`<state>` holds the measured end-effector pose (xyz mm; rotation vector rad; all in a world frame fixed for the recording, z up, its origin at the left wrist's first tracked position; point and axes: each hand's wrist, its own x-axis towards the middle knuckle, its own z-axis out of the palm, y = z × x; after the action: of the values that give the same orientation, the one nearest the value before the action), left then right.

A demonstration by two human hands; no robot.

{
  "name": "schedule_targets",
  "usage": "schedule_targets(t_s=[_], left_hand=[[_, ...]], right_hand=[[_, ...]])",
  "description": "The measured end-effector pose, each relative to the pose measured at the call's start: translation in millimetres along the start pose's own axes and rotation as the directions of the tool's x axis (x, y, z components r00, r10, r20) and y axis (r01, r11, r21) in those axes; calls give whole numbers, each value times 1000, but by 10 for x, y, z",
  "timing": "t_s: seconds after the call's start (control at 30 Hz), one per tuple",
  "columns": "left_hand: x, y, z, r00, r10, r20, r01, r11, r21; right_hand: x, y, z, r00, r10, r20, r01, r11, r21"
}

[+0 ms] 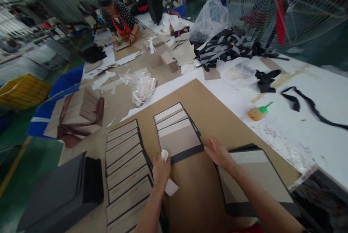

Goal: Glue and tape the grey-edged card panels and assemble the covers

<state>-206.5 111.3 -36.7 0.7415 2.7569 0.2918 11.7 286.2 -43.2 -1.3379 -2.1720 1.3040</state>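
Note:
Overlapping beige panels with black edges (176, 140) lie on a brown board (201, 98) in front of me, each with a pale band along its far side. My left hand (161, 169) is closed around a white strip (172, 187), which pokes out above and below the fist at the near left corner of the panels. At their near right corner is my right hand (217, 152), fingers drawn together on the black edge of the nearest panel. A similar stack of panels (247, 178) lies partly under my right forearm. A long overlapping row of panels (126, 175) runs along the left.
Black sheets (59, 189) and a tied beige bundle (78, 113) stand on the left. A glue bottle with green tip (258, 112), black strips (231, 46) and a large fan (277, 4) are on the right. A co-worker (121, 20) works at the far end.

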Motion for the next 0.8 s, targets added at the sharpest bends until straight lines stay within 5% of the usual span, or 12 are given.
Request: schedule_targets(t_s=[0.13, 0.27, 0.33, 0.43, 0.53, 0.63, 0.8], left_hand=[[-29, -1, -18, 1000, 22, 0, -22, 1000, -21], [-109, 82, -158, 998, -25, -57, 21, 998, -67], [-206, 198, -310, 992, -28, -123, 7, 987, -163], [-375, 419, -621, 986, 30, -163, -89, 926, -366], [-511, 575, -940, 995, 32, -94, -70, 896, -438], [-626, 560, -1182, 995, -63, -76, 30, 924, -382], [-738, 67, -1433, 950, -214, -228, 196, 976, -96]], right_hand=[[338, -231, 401, 994, 105, -39, -104, 994, 20], [342, -346, 374, 990, 139, 29, -142, 985, 94], [223, -509, 336, 995, 62, 82, -74, 986, 148], [-69, -867, 388, 982, -191, 12, 186, 967, 174], [-380, -1197, 556, 881, -470, -41, 472, 873, 125], [-594, -1387, 703, 802, -595, 51, 591, 803, 78], [-719, -1446, 579, 648, -716, 260, 671, 698, 250]])
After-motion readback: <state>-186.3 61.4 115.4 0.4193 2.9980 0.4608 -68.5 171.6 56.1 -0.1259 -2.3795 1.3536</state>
